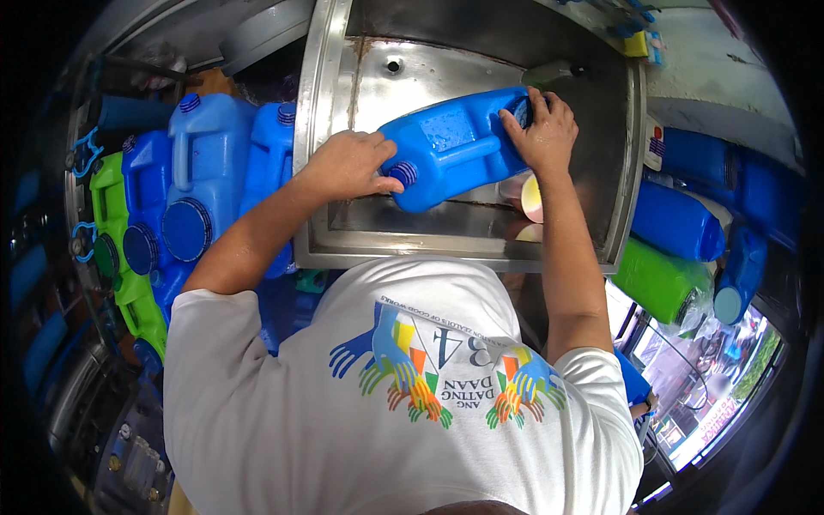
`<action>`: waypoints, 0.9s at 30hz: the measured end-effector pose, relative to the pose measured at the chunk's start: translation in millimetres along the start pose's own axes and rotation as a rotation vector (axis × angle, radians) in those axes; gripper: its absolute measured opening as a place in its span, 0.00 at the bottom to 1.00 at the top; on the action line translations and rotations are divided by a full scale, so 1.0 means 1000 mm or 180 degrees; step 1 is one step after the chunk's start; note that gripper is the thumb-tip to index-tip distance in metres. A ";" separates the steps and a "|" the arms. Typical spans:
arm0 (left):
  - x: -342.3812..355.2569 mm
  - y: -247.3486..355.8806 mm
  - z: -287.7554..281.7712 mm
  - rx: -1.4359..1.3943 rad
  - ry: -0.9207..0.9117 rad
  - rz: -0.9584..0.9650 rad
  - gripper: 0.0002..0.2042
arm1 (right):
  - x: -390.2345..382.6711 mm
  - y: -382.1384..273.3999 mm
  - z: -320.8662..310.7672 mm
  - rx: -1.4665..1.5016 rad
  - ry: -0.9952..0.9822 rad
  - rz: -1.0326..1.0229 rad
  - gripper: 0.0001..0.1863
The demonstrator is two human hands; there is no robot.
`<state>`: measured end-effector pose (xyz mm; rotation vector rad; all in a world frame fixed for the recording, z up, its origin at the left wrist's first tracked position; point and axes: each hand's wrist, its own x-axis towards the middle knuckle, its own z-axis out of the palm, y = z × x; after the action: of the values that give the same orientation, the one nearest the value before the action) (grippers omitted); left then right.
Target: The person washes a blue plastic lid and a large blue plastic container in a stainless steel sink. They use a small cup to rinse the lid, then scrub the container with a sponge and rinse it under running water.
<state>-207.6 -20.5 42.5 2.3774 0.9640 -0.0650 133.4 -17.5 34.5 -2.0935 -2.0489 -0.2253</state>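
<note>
A wet, translucent blue jug with a moulded handle lies on its side over the steel sink. Its dark blue ribbed cap points toward my left. My left hand is closed around the capped end, with the thumb beside the cap. At the other end, my right hand grips the jug's base, fingers over the far edge and thumb on the near side. Below my right wrist, a round pink, yellow and white item shows in the sink, partly hidden by the forearm.
Blue jugs and a green jug crowd the left side. More blue containers and a plastic-wrapped green container sit at the right. A yellow sponge rests at the sink's far right corner.
</note>
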 end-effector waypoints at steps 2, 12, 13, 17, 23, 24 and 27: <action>-0.004 -0.001 0.012 -0.0018 0.0013 0.0013 0.32 | -0.010 -0.004 -0.003 -0.0177 -0.0002 0.0317 0.37; 0.013 0.013 0.027 -0.0496 0.0757 -0.1102 0.29 | -0.030 0.030 -0.008 0.0422 -0.0407 0.0416 0.28; 0.016 0.015 0.025 -0.0761 0.0546 -0.1538 0.30 | -0.033 0.036 -0.007 0.0667 -0.0392 0.0360 0.26; 0.022 0.018 0.014 -0.0768 0.0651 -0.1876 0.35 | -0.047 0.050 0.000 0.1394 -0.0127 0.0334 0.23; 0.018 0.014 0.002 -0.0905 0.0449 -0.1477 0.30 | -0.048 0.054 0.003 0.1553 -0.0054 0.0296 0.24; 0.019 0.012 0.000 -0.1112 0.0245 -0.1954 0.30 | -0.046 0.055 0.002 0.1585 -0.0227 0.0374 0.25; 0.018 0.011 -0.002 -0.0527 0.1077 -0.0988 0.32 | -0.040 0.056 -0.003 0.1501 -0.0406 0.0328 0.25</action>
<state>-186.8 -14.8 44.8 2.1071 1.4331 0.2975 188.5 -58.2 24.8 -1.9412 -1.8226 0.3804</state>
